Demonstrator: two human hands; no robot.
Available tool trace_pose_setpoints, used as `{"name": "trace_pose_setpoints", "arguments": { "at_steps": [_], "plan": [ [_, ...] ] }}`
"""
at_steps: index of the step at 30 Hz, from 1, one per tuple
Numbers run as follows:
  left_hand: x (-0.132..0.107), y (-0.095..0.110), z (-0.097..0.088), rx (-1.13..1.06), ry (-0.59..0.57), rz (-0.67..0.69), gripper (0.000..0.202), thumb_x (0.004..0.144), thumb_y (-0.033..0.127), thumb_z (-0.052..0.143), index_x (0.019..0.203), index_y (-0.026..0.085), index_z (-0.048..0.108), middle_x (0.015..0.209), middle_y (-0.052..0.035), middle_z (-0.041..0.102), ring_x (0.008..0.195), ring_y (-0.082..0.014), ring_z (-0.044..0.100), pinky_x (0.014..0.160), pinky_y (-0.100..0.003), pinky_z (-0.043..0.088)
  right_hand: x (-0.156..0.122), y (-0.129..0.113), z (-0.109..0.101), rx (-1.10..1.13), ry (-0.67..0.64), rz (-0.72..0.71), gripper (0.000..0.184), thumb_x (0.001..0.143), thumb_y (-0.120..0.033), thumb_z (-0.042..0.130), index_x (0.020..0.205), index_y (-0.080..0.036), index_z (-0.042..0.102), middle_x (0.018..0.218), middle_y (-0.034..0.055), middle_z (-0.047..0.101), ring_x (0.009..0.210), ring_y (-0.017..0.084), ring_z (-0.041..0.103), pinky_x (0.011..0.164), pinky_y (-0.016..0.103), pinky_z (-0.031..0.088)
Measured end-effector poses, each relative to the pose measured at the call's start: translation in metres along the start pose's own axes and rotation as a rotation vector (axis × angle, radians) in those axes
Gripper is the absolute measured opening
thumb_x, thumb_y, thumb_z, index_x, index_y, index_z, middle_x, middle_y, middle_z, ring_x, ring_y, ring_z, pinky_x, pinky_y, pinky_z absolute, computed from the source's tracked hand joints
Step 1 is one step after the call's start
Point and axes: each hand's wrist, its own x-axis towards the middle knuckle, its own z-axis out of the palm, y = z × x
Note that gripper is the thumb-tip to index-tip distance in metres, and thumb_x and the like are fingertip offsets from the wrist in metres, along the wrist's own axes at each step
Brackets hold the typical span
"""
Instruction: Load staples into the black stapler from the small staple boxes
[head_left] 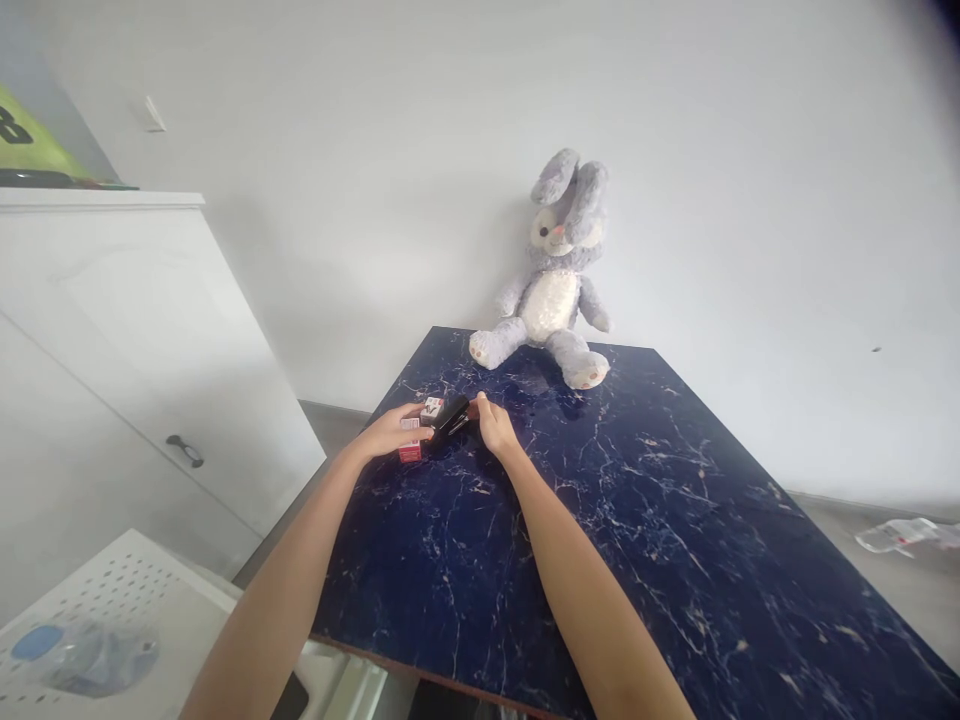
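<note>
A black stapler [450, 417] lies near the left edge of the dark blue marbled table [675, 560]. My right hand [495, 427] is closed on its right end. My left hand [391, 432] rests closed beside the stapler's left end, over small red and white boxes [412, 445], one of which [433, 406] sits just behind the stapler. Whether the left hand grips a box or the stapler is hard to tell.
A grey and white plush rabbit [555, 280] sits against the wall at the table's far edge. A white cabinet [112, 350] stands to the left. A white perforated surface [112, 620] is at the lower left. Crumpled plastic [900, 535] lies on the floor at right.
</note>
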Motion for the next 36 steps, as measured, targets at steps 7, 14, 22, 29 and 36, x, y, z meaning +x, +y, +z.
{"name": "trace_pose_setpoints", "arguments": {
  "at_steps": [7, 14, 22, 29, 36],
  "plan": [
    [0.006, -0.004, 0.003, -0.027, 0.049, 0.013, 0.074, 0.068, 0.058, 0.078, 0.131, 0.023, 0.061, 0.138, -0.0104, 0.061, 0.128, -0.0334, 0.055, 0.108, -0.045, 0.042, -0.011, -0.005, -0.006, -0.158, -0.130, -0.151, 0.033, 0.089, -0.030, 0.054, 0.120, -0.023, 0.064, 0.114, 0.0051, 0.071, 0.111, 0.023, 0.060, 0.098, 0.033, 0.044],
    [0.011, -0.009, 0.008, -0.018, 0.159, 0.004, 0.065, 0.067, 0.059, 0.078, 0.120, 0.023, 0.069, 0.128, -0.0098, 0.067, 0.120, -0.0323, 0.061, 0.103, -0.042, 0.045, -0.006, 0.002, -0.003, -0.279, -0.025, -0.130, 0.036, 0.076, -0.006, 0.048, 0.104, -0.020, 0.066, 0.099, 0.0044, 0.072, 0.092, 0.020, 0.064, 0.088, 0.029, 0.047],
    [0.011, -0.009, 0.009, -0.022, 0.141, -0.038, 0.065, 0.067, 0.060, 0.077, 0.119, 0.022, 0.068, 0.129, -0.0109, 0.067, 0.120, -0.0306, 0.061, 0.102, -0.040, 0.047, -0.008, -0.001, -0.003, -0.297, -0.017, -0.126, 0.029, 0.078, -0.009, 0.049, 0.099, -0.020, 0.066, 0.097, 0.0049, 0.072, 0.089, 0.021, 0.064, 0.086, 0.029, 0.047],
    [0.007, -0.003, 0.004, 0.064, 0.132, -0.055, 0.069, 0.070, 0.064, 0.072, 0.124, 0.023, 0.066, 0.131, -0.0107, 0.066, 0.122, -0.0317, 0.060, 0.101, -0.039, 0.046, -0.010, -0.003, -0.004, -0.288, -0.019, -0.122, 0.031, 0.080, -0.010, 0.048, 0.102, -0.020, 0.067, 0.097, 0.0044, 0.073, 0.089, 0.020, 0.066, 0.086, 0.028, 0.047],
    [-0.007, 0.007, -0.009, 0.372, 0.017, -0.189, 0.096, 0.061, 0.066, 0.076, 0.144, 0.024, 0.050, 0.145, -0.0149, 0.054, 0.125, -0.0380, 0.056, 0.096, -0.038, 0.047, -0.009, -0.003, -0.005, -0.285, -0.021, -0.123, 0.029, 0.080, -0.011, 0.049, 0.100, -0.020, 0.067, 0.096, 0.0044, 0.073, 0.089, 0.020, 0.066, 0.087, 0.029, 0.047]
  ]
}}
